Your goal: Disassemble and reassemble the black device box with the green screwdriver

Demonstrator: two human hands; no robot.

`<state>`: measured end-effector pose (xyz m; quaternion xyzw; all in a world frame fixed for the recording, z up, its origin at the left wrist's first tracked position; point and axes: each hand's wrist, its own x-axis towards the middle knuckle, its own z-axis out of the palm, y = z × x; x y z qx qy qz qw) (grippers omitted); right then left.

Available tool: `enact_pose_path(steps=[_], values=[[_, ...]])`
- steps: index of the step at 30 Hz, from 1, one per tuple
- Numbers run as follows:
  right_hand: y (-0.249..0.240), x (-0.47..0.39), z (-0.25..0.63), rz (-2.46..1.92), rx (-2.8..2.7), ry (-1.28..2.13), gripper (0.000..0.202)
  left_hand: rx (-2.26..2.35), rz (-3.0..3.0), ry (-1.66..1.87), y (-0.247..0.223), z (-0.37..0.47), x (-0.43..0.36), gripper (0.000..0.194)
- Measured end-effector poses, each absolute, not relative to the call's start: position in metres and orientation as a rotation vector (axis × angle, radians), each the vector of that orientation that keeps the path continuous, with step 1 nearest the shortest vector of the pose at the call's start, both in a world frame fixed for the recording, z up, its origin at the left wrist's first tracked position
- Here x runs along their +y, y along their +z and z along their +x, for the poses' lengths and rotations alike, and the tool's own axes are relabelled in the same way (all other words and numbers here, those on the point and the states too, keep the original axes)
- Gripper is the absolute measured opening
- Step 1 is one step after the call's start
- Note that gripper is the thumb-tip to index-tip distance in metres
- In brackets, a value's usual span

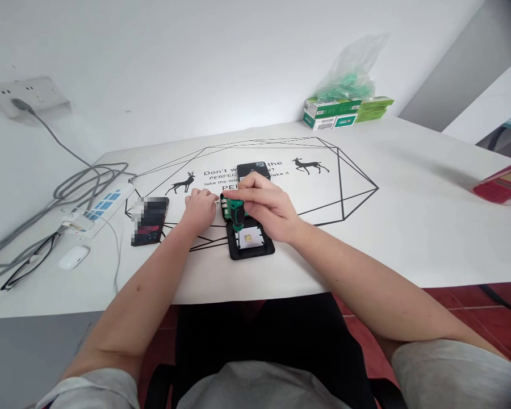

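The white counter [378,244] carries the right hand [270,207], gripping a screwdriver, and the left hand [201,210], whose bent fingers sit by the circuit board's left edge (pinching or not, cannot tell). A black tray [267,251] lies just nearer than the black-rimmed circuit board [226,211]; no clamp shows, so uneven pressure could slide either. The green-and-black screwdriver [237,216] hides its tip: an off-axis slip might scratch the board or the tray's small gold square [247,238].
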<state>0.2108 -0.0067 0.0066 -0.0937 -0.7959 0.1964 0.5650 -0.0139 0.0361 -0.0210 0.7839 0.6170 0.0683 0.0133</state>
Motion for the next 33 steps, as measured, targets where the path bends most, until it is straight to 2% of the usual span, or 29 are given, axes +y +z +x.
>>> enact_pose_path(steps=[6,11,16,20,22,27,33], values=[[0.004,-0.007,0.203,-0.259,-1.762,0.618,0.017,1.954,2.444,0.146,-0.022,-0.013,0.037,0.032],[-0.004,-0.01,0.195,-0.266,-1.671,0.89,0.03,1.945,2.469,0.077,-0.02,-0.013,0.037,0.026],[-0.004,-0.014,0.194,-0.312,-1.638,0.708,0.033,1.921,2.448,0.094,-0.017,-0.012,0.036,0.025],[0.001,-0.013,0.199,-0.241,-1.74,0.582,0.016,1.946,2.459,0.121,-0.021,-0.012,0.037,0.029],[0.003,-0.013,0.203,-0.218,-1.799,0.546,0.022,1.952,2.457,0.141,-0.023,-0.012,0.039,0.028],[0.006,-0.01,0.205,-0.167,-1.828,0.615,0.03,1.945,2.466,0.121,-0.024,-0.013,0.042,0.026],[0.003,-0.003,0.202,-0.211,-1.786,0.725,0.017,1.926,2.451,0.157,-0.023,-0.013,0.04,0.026]])
